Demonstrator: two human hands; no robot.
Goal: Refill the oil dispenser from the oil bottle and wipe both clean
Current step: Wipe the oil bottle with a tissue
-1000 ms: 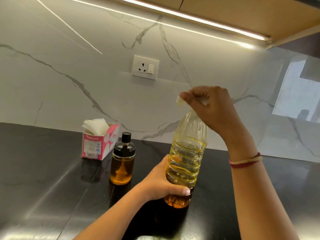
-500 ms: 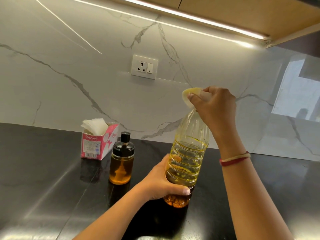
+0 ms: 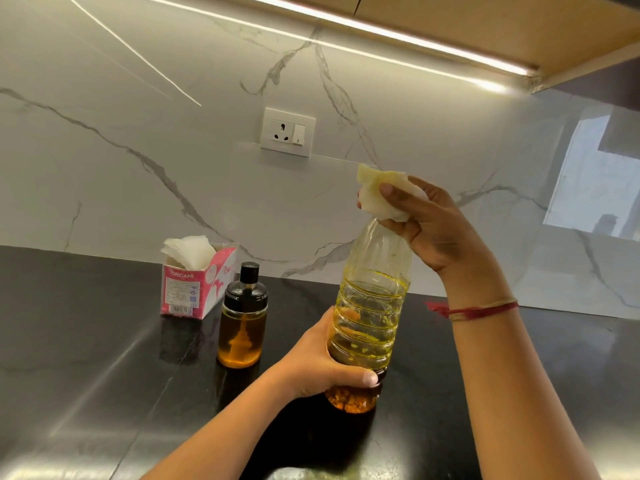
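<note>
I have the left hand [image 3: 322, 362] curled round the oil bottle [image 3: 372, 306] low down to steady it, the right hand [image 3: 436, 230] with fingers [image 3: 388, 190] bunching a tissue [image 3: 381, 206] over its neck to wipe.

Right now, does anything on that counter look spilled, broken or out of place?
Nothing much. The oil bottle stands upright, gripped by the left hand, the oil dispenser stands upright with its lid on, and no oil shows on the countertop. Only the tissue the right hand holds at the bottle's neck looks yellowed.
</note>
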